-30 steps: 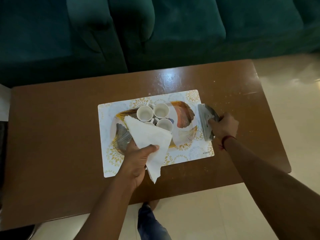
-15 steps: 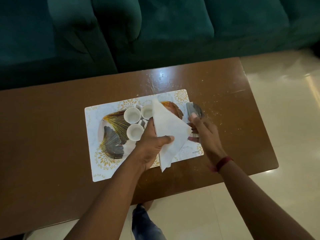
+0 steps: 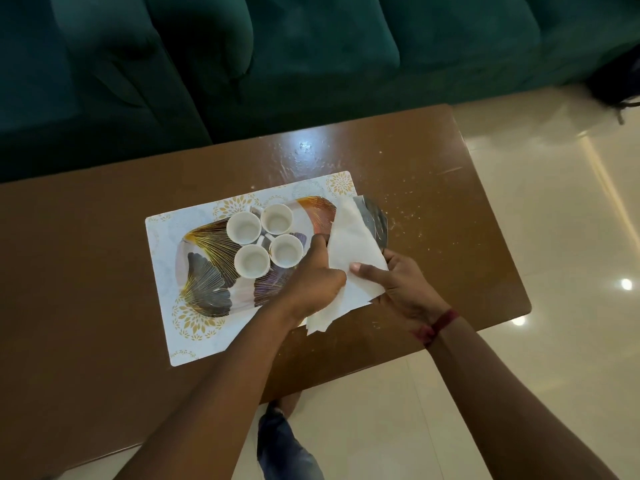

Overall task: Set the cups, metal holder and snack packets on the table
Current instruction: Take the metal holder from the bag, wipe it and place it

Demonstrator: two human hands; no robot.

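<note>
Brown wood forms the table (image 3: 104, 271), and a pale mat (image 3: 162, 258) with gold flower prints is laid across its middle. On the mat a tray (image 3: 207, 282) patterned with fan-shaped leaves is set, and four white cups (image 3: 263, 239) are grouped in a tight square on the tray's far half, all upright and empty, their rims close together or touching.

At about 3 o'clock from the cups, a white napkin (image 3: 349, 244) is held between both hands. The left hand (image 3: 311, 278) is closed around the napkin's near-left part, fingers curled over it. The right hand (image 3: 398, 282) is pinched on the napkin's right side, thumb pressed on top and fingers underneath. A shiny metal holder (image 3: 375, 220) is seen behind the napkin at 1 o'clock from the right hand, just off the mat's right edge; only its upper part is visible (whether the right fingers also touch it cannot be told). A red thread band (image 3: 440, 323) is worn on the right wrist.

Pale crumbs or specks are scattered over the table at 3 o'clock from the holder. A dark green sofa (image 3: 311, 64) is placed along the table's far side, at 12 o'clock, and glossy cream floor (image 3: 554, 202) is seen to the right.
</note>
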